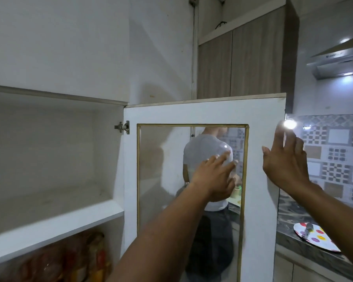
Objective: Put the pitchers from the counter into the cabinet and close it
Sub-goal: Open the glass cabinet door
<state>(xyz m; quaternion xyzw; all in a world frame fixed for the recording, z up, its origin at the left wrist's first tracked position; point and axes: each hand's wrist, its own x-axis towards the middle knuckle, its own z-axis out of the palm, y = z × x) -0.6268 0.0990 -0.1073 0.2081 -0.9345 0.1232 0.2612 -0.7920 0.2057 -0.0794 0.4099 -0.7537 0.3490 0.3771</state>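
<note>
Your open, empty right hand (pixel 285 161) is at the door's (pixel 192 113) free edge, far from the hinge (pixel 123 127), nearer than your open left hand (pixel 214 176) at the glass.

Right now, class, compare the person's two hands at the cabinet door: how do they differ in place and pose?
The left hand is in front of the glass pane, fingers pointing up and right; the right hand is at the cabinet door's free edge, raised higher. The left hand's fingers lie closer together; the right hand's spread wider. Both are open and hold nothing.
</note>
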